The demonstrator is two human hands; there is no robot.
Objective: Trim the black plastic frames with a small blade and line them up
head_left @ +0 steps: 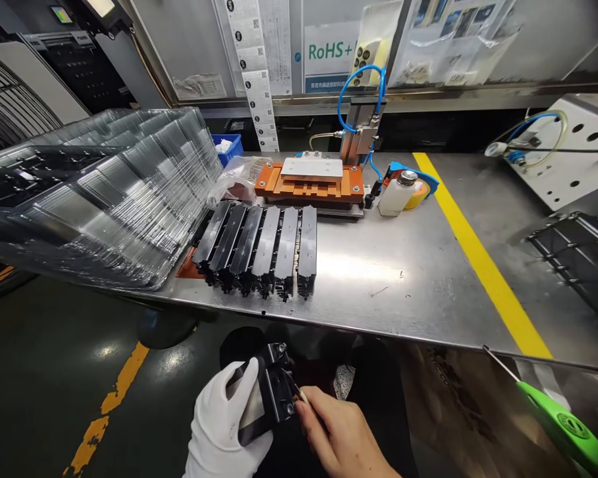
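Note:
In a white glove, my left hand [229, 421] is wrapped round a black plastic part [279, 392], held above my lap below the table edge. My bare right hand [336, 425] pinches a thin tool [303, 396] with a pale handle. Its dark tip reaches the right side of the black part; the exact contact is too small to tell. Several long black parts [263, 249] stand side by side on the metal table [369, 292], in front of an orange fixture [309, 182] with a silver plate on top.
Stacked clear trays [144, 179] fill the table's left. A white bottle [397, 194] stands right of the fixture. Yellow tape [478, 252] crosses the table. A green-handled tool [563, 418] juts at the lower right. A white machine box [573, 149] stands at the back right.

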